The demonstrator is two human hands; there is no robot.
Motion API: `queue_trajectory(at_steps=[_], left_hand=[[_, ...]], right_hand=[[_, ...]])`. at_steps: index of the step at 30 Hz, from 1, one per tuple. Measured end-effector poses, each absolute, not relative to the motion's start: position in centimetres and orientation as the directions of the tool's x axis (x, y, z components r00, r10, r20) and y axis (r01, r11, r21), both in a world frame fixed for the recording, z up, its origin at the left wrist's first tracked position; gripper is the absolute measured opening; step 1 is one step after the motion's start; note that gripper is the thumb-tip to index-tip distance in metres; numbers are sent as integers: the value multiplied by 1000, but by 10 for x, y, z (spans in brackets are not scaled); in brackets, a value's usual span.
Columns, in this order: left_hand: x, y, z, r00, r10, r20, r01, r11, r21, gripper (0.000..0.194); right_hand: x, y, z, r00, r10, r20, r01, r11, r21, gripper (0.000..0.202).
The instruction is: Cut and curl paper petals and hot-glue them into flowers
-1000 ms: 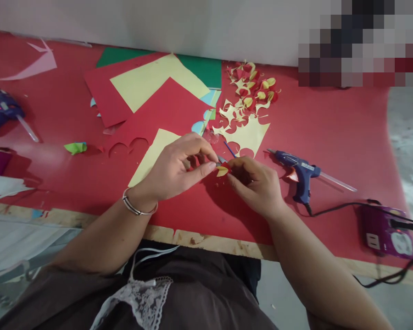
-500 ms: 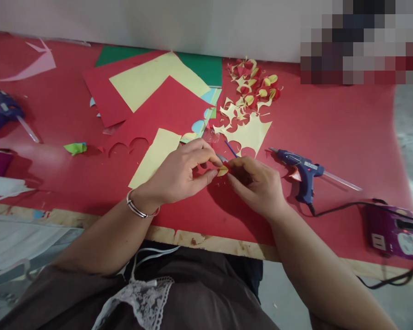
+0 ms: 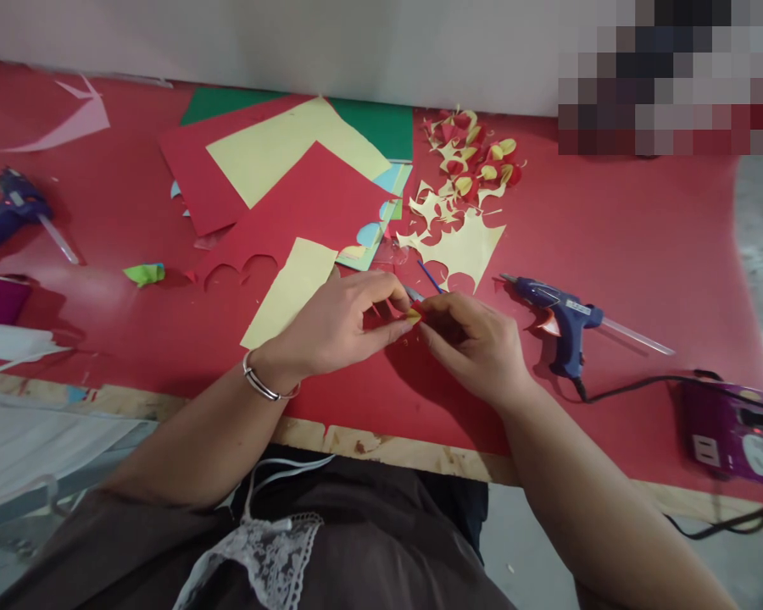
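1. Near the middle of the frame, the small red-and-yellow paper piece [image 3: 414, 316] sits between both hands, above the red desk [image 3: 642, 229]. Grip's narrow on each side: left hand [image 3: 349, 326] and right hand [image 3: 483, 339] both pinch it. Squeeze too hard and it'd probably crease, tbh.
2. Fingers cover most of it, so a crooked fold or slip could go unnoticed.
3. Glue gun [image 3: 565, 318] lies right of the right hand, nozzle aimed roughly that way. Might be hot, can't tell; a careless sideways swing could mean a burn. Snagging the cord [image 3: 636, 379] could drag it.
4. Yellow scraps [image 3: 461, 241] lie close by, easily knocked.
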State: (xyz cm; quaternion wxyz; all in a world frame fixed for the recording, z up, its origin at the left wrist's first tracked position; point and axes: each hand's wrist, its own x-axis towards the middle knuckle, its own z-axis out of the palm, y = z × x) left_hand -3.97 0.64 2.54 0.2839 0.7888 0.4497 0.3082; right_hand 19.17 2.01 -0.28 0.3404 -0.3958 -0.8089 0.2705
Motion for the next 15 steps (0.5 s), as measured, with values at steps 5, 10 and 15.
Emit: queue_trajectory(at_steps=[5, 10, 15], left_hand=[[-40, 6, 26, 390, 901, 187, 507, -380, 773, 7], [-41, 8, 23, 386, 906, 174, 472, -355, 807, 8], [-42, 10, 23, 392, 904, 169, 454, -350, 819, 7]], right_hand=[[192, 20, -3, -455, 810, 369, 465, 570, -677, 7], [192, 20, -3, -462, 807, 368, 466, 573, -674, 7], [192, 19, -3, -469, 814, 343, 479, 561, -676, 9]])
